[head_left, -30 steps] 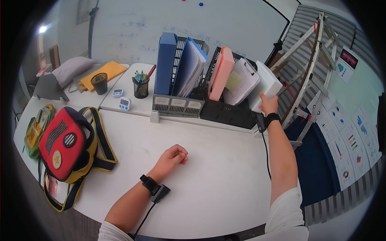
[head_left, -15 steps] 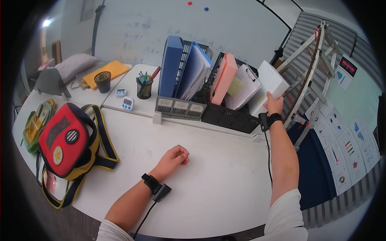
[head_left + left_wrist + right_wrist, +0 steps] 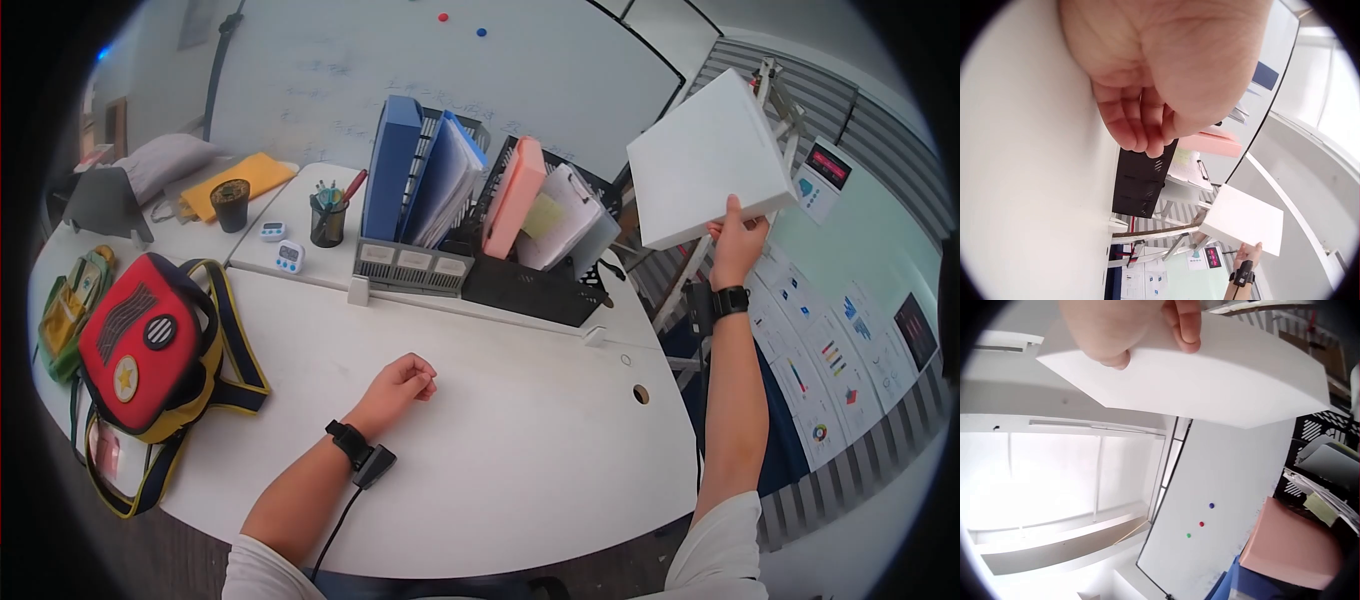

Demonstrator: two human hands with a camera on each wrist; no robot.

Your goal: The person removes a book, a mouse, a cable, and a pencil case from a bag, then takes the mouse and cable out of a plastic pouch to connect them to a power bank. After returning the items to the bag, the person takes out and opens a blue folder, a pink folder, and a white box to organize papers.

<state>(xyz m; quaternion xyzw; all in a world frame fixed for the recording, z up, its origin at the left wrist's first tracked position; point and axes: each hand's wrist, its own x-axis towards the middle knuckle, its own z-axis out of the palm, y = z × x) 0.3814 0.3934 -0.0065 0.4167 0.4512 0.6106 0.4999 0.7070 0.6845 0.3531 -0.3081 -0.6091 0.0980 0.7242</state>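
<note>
My right hand [image 3: 738, 250] grips the lower edge of a flat white box [image 3: 705, 160], its thumb on the broad face. The box is raised in the air, tilted, to the right of the black file rack [image 3: 535, 290]. In the right wrist view the fingers press against the side of the white box [image 3: 1210, 381]. My left hand [image 3: 395, 393] rests at the middle of the white table [image 3: 520, 450], fingers loosely curled with nothing in them. The left wrist view shows that hand [image 3: 1154, 75] close over the tabletop.
The black rack holds a pink folder [image 3: 513, 200] and a clipboard [image 3: 565, 220]; a grey rack [image 3: 412, 265] beside it holds blue binders [image 3: 395, 170]. A red backpack [image 3: 145, 340] lies at left. Behind stand a pen holder [image 3: 327, 225] and white timers [image 3: 289, 256]. A ladder [image 3: 775, 110] stands at right.
My right hand has lifted the white box up and out of the black rack, toward the right. The left hand has stayed on the table. The head view has shifted slightly.
</note>
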